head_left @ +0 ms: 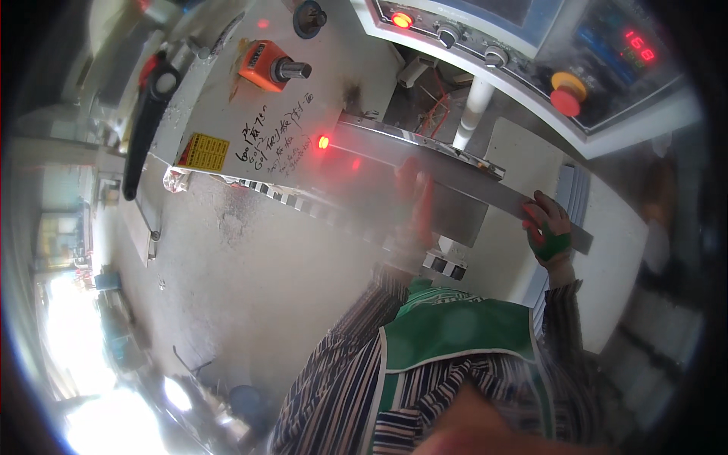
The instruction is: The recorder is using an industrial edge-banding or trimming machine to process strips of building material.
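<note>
A long flat metal strip (455, 171) lies across the machine bed (250, 250), running from the red indicator light (324, 142) on the machine body down toward the bed's right edge. It sits square against the machine's front face, probably so that the blade or press line behind it meets it evenly, and the 2 hands hold it at separate spots along its length, which would keep so long a piece from swinging or sagging.

The right hand (547, 227), in a red and green work glove, grips the strip's far right end; its fingers are curled over the top edge, closed on the metal. The left hand (417, 208), also gloved in red, is blurred. It lies on or against the strip near the middle, fingers stretched along it rather than fisted, but I cannot tell whether it grasps the strip or only presses on it.

Both forearms wear striped sleeves (356, 341), with a green vest (455, 330) between them.

Above the strip, at the upper right, stands a control panel (531, 68) with a red mushroom button (566, 97) on a yellow base and a red digital readout (638, 45). An orange knob housing (262, 64) and a black lever handle (148, 121) sit at the machine's upper left.
</note>
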The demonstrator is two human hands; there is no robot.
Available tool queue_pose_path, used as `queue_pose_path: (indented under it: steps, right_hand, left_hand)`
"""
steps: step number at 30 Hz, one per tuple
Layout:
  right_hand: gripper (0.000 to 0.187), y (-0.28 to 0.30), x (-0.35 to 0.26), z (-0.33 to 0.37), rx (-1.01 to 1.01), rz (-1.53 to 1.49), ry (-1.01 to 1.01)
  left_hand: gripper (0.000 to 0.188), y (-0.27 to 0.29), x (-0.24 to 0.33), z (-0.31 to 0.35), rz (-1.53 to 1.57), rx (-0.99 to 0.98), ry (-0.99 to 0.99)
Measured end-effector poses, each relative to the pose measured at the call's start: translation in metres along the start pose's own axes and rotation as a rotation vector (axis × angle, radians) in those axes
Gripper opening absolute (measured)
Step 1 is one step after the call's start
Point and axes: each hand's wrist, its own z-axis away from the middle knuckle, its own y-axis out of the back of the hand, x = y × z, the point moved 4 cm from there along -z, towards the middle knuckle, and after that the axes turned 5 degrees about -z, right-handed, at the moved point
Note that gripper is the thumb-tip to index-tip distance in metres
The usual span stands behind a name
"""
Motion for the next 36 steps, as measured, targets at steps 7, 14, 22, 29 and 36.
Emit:
queue_pose_path:
  steps: [7, 14, 22, 29, 36]
  right_hand:
    - [0.043, -0.001, 0.000, 0.002, -0.022, -0.013, -0.013]
    - [0.044, 0.001, -0.008, -0.003, -0.010, -0.008, 0.007]
    - [0.044, -0.003, -0.002, -0.001, 0.013, 0.009, 0.040]
    - [0.041, -0.003, -0.008, -0.008, 0.004, 0.017, 0.040]
    - [0.038, -0.018, -0.051, -0.030, 0.023, 0.170, 0.094]
  left_hand:
    - [0.053, 0.000, 0.005, 0.003, 0.169, 0.031, 0.186]
    - [0.054, 0.003, 0.012, 0.006, -0.001, -0.019, 0.084]
    - [0.055, 0.000, 0.006, 0.003, 0.162, 0.027, 0.205]
    - [0.056, 0.002, 0.000, -0.002, -0.094, 0.037, 0.027]
    - [0.051, 0.031, 0.031, -0.022, 0.195, 0.091, 0.150]
